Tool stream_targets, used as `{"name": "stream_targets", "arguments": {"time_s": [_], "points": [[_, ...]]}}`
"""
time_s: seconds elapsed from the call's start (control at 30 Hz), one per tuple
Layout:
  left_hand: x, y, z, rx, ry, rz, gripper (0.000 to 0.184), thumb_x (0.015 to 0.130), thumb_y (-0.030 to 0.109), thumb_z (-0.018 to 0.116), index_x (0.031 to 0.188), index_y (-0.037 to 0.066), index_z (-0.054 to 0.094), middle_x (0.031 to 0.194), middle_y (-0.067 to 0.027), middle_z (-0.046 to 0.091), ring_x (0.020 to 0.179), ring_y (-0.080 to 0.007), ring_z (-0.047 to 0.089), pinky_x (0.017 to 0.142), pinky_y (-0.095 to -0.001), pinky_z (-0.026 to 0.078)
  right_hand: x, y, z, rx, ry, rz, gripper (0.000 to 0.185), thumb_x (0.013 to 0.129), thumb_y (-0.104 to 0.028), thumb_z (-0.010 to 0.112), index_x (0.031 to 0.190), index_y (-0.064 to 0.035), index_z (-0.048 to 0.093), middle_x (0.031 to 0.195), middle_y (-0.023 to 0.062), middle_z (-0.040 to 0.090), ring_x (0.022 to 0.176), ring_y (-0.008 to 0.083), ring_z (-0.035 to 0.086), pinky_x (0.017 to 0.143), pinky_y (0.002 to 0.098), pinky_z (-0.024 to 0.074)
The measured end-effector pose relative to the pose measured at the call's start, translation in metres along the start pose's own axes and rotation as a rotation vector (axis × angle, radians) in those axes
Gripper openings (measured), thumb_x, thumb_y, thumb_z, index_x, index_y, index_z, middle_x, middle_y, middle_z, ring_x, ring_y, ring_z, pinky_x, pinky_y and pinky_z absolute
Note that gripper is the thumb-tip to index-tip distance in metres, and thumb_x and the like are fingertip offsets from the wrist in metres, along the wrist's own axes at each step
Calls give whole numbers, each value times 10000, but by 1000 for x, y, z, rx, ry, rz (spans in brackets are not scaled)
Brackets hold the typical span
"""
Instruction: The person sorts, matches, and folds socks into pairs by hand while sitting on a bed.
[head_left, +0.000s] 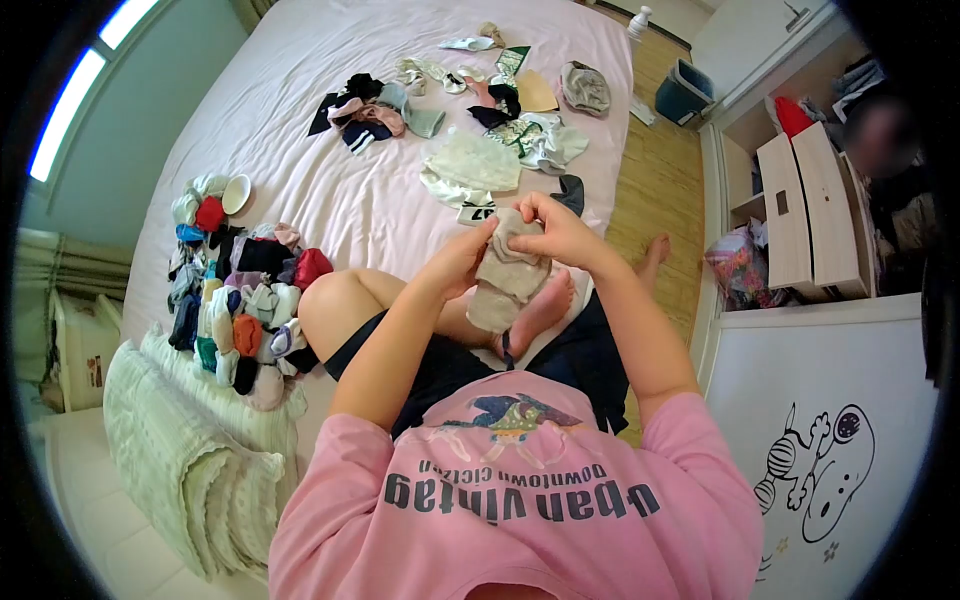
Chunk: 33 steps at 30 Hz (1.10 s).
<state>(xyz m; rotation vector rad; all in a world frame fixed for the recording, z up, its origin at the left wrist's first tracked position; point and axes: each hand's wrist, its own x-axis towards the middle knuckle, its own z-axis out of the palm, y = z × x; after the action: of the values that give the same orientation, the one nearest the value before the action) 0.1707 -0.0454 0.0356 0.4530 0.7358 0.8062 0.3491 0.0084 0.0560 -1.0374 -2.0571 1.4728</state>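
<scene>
Above my crossed legs, a pair of beige socks [512,277] hangs between my hands. My left hand [466,262] grips its left side near the top, fingers closed on the fabric. On the upper right, my right hand [553,232] pinches the same socks with thumb and fingers. The lower end hangs loose over my bare foot [545,312]. Just beyond my hands on the bed lie a white sock with black marks [476,213], a pale green-white cloth [470,165] and a dark grey sock [569,192].
A dense pile of rolled socks [240,290] lies left of my knee. Loose socks [372,115] and a grey-beige cap-like bundle [585,88] lie farther back on the bed [270,120]. Ruffled pillows [190,460] are at lower left; a bin [684,92] and open drawers [818,210] stand right.
</scene>
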Motion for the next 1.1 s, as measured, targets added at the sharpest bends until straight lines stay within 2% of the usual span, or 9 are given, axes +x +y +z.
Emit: {"name": "stream_targets", "arguments": {"time_s": [0.07,0.27,0.4,0.5,0.7,0.83,0.93,1.0,1.1], "points": [[-2,-1,-2,98,-31,24,458,917,383,374,1169,10,455,1091,-93,549,944,-177,562,801,-301,456,0,5,2,-5,1,26,567,680,-174,699,1152,-21,425,1004,58,511,916,117,497,770,247,412],[-7,1,2,199,6,46,517,911,434,351,1175,5,466,1090,-102,554,960,-185,560,827,-303,451,-5,-17,-5,-30,-50,-82,470,696,-128,686,1117,-29,501,1001,43,556,938,119,516,827,254,407],[-25,16,10,141,-13,21,737,858,598,260,1232,-18,414,1161,-134,521,1056,-215,518,928,-332,386,-12,-25,-11,471,27,68,415,727,-115,657,1109,-32,517,1012,45,568,929,129,541,828,258,423],[-19,10,-20,-268,-578,18,794,836,633,262,1230,-42,404,1186,-148,505,1107,-228,487,950,-346,366,-17,-11,-19,735,63,92,413,740,-110,640,1121,-25,505,1023,50,569,931,135,547,820,265,435],[-36,1,-11,-181,-372,200,529,845,305,487,1248,-15,364,1214,-132,473,1092,-235,497,933,-384,389,-18,2,-25,913,159,70,351,753,-82,629,1079,-17,513,988,55,585,891,138,572,793,272,466],[-24,-9,-2,-90,-172,282,354,823,110,531,1162,38,456,1098,-90,537,998,-207,551,851,-354,461,-16,8,-24,741,177,115,445,745,-124,648,1141,-18,476,1061,66,551,948,149,546,817,274,444],[-16,-15,1,-136,58,220,255,821,86,535,1073,58,509,1010,-65,567,907,-179,584,762,-317,503,-14,4,-16,512,172,146,528,729,-134,669,1185,-35,423,1095,78,533,971,159,537,819,271,438],[-11,-20,-2,-134,46,261,233,810,104,563,1034,54,525,976,-59,580,866,-175,595,736,-313,511,-15,-4,-8,362,146,205,613,717,-147,686,1231,-55,364,1118,90,520,991,171,529,829,273,430],[-2,-31,-7,-28,28,371,259,806,128,584,1048,60,524,972,-61,581,861,-167,597,736,-309,510,-10,4,8,-177,382,139,739,716,-219,697,1293,-109,249,1115,138,521,1028,227,514,882,299,397]]}}
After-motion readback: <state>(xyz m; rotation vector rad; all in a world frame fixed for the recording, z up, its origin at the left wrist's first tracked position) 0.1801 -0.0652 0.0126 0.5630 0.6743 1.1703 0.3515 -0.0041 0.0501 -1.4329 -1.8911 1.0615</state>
